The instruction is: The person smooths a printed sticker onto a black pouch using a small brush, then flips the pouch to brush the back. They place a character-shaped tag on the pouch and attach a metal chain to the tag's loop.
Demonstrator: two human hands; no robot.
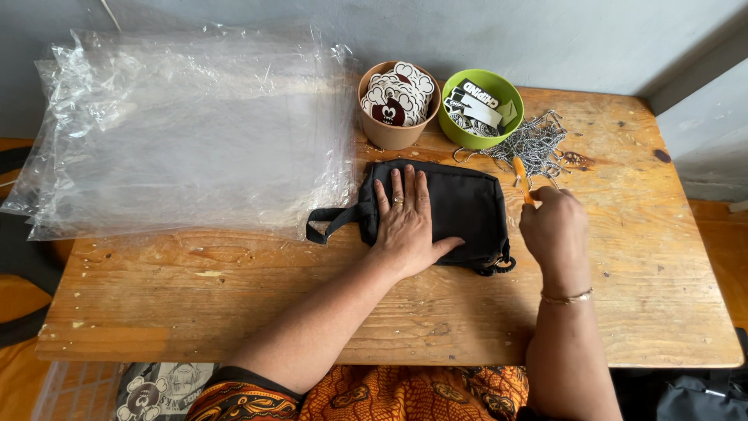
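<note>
two hands work at a wooden table (pixel 639 312): the left hand (pixel 405 222) lies flat, fingers spread, on a black pouch (pixel 460 206) mid-table; the right hand (pixel 555 228) pinches an orange tool (pixel 520 173). far behind, a brown cup (pixel 389 132) holds round stickers, a green bowl (pixel 506 90) black-and-white labels; clear bags (pixel 187 132) lie left.

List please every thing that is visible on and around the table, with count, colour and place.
pouch: one, black, table centre, under left hand
plastic bags: a stack, clear, table left
brown cup: one, holds stickers, back centre
green bowl: one, holds tags, back centre
ball chains: a pile, silver, beside bowl
table: one, wooden
left hand: flat on pouch
right hand: closed on small orange tool
</note>
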